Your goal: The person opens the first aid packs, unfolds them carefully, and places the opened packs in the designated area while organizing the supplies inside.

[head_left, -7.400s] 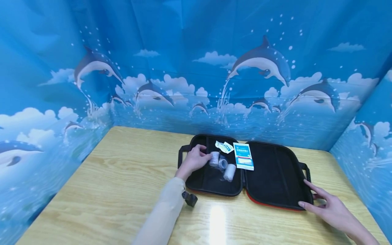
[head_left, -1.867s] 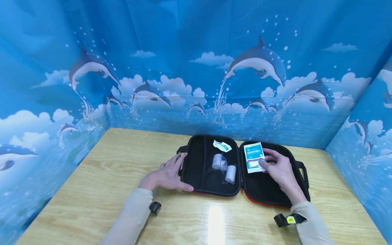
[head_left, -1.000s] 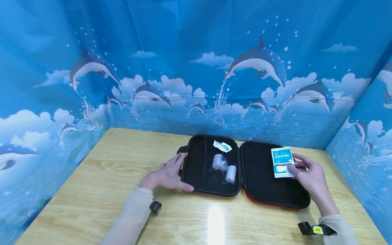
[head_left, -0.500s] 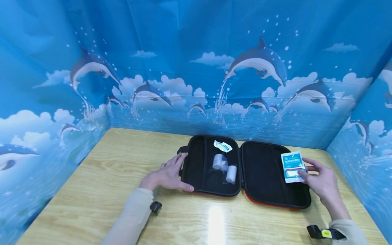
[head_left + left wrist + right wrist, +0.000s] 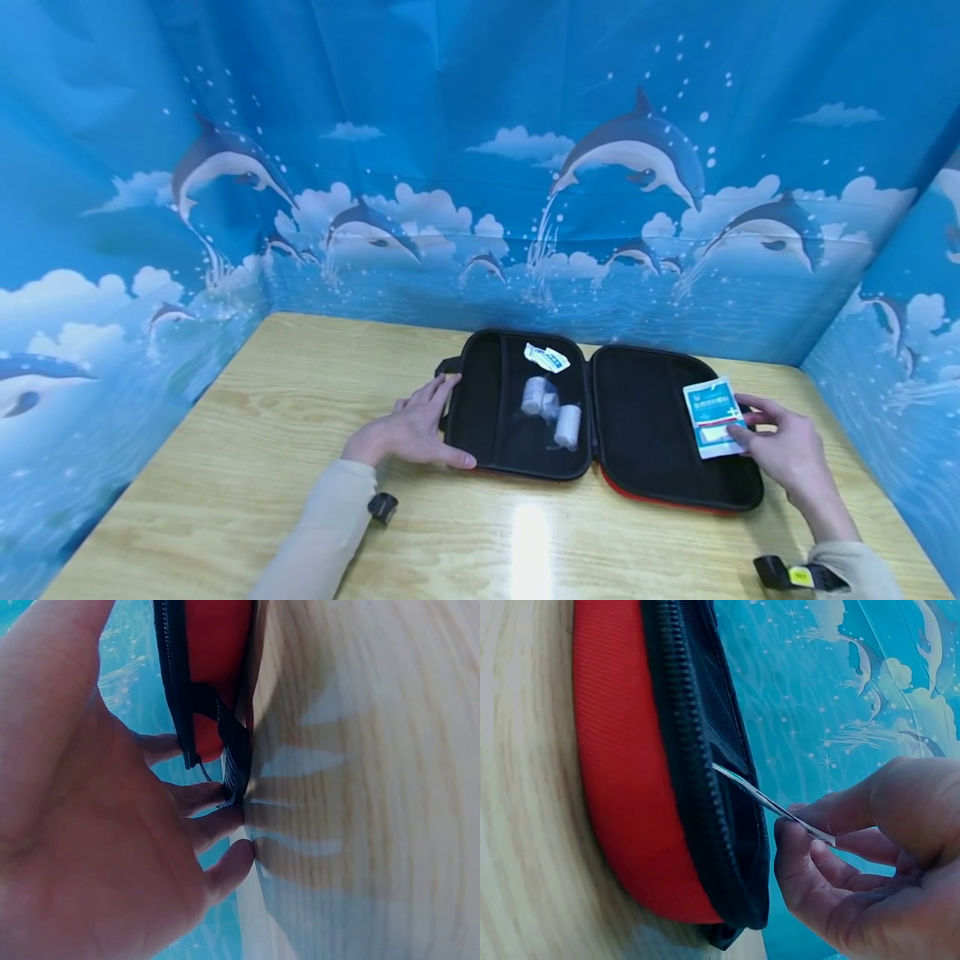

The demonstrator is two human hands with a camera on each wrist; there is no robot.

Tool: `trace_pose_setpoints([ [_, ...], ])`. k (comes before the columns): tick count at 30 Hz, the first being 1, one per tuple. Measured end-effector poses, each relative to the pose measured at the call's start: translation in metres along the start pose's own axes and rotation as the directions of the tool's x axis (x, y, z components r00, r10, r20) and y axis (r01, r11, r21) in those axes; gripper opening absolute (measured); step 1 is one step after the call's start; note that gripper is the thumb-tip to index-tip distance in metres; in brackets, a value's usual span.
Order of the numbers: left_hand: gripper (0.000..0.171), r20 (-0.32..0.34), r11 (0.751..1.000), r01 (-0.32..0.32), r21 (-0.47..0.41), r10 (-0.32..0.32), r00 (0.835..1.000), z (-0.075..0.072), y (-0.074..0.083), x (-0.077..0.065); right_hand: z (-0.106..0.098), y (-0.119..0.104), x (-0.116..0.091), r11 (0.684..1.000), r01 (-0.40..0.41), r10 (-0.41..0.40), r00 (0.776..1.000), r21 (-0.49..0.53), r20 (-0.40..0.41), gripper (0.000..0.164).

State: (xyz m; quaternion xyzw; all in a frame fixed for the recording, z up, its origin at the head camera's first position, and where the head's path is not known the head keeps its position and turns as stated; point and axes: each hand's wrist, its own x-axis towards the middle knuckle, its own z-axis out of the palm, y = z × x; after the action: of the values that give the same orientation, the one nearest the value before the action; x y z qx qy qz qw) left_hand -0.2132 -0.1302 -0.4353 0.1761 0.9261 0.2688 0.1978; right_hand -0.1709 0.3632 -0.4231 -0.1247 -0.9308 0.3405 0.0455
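Observation:
My right hand (image 5: 787,442) pinches a blue and white dressing packet (image 5: 714,417) by its right edge, thumb on top. The packet is over the right half of an open zip case (image 5: 652,425), black inside and red outside. In the right wrist view the packet (image 5: 761,796) appears edge-on, its far end reaching past the zipped rim. At the case's left side, my left hand (image 5: 408,425) is spread, thumb tip at the front corner and fingers beside the strap handle. The left wrist view shows those fingers extended near the handle (image 5: 234,754), holding nothing.
In the case's left half lie white rolls (image 5: 567,427) in clear wrap and small white-and-blue sachets (image 5: 547,358). The case rests on a wood-grain table (image 5: 300,400) close to the dolphin-print curtain (image 5: 420,167) behind it.
My left hand has gone from the rolls to the case's left edge. My right hand has taken the packet from near the hinge and carried it right, lately dipping slightly toward the front.

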Motion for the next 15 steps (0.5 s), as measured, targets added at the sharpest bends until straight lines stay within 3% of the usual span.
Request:
trace_pose_setpoints([
  [8,0.128,-0.010,1.000,-0.002,0.002,0.002,1.000,0.001,0.000,0.001,0.009,-0.002,0.000,0.999,0.037,-0.036,0.998,-0.029,0.043,0.052],
  [15,0.129,-0.008,1.000,-0.004,0.002,0.004,1.000,0.000,0.001,0.000,0.019,-0.008,0.001,0.998,0.060,-0.055,0.988,-0.030,0.144,0.052],
])
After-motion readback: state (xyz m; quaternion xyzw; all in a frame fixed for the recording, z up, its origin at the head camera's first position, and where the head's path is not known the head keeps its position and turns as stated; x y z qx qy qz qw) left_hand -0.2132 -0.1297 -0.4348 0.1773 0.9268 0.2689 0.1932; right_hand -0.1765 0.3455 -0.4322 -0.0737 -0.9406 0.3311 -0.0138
